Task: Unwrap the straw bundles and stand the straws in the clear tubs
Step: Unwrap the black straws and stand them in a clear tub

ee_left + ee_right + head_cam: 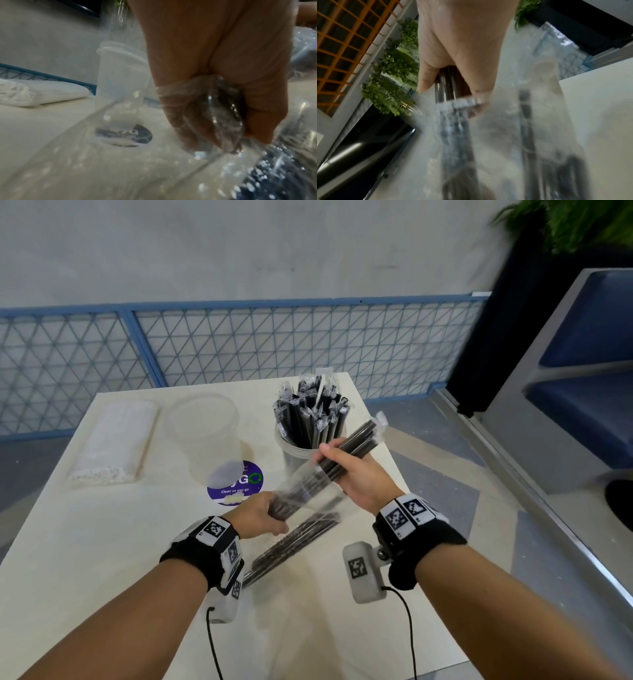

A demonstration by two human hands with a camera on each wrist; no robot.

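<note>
Both hands hold one bundle of black straws [346, 445] above the table, slanting up to the right. My right hand [346, 470] grips the bare straws [452, 82] near their upper half. My left hand [265, 513] grips the lower end, still inside the clear plastic wrap [308, 487] [214, 115]. More black straws [301, 539] lie on the table below the hands. One clear tub [294, 453] at the back right stands full of wrapped black straws [310, 414]. An empty clear tub [202, 426] [120, 75] stands to its left.
A pack of white straws [114, 440] [42, 93] lies at the table's back left. A purple round sticker [234, 482] sits on the cream table [102, 542]. A blue mesh fence runs behind; a grey bench with blue cushions [582, 371] stands right.
</note>
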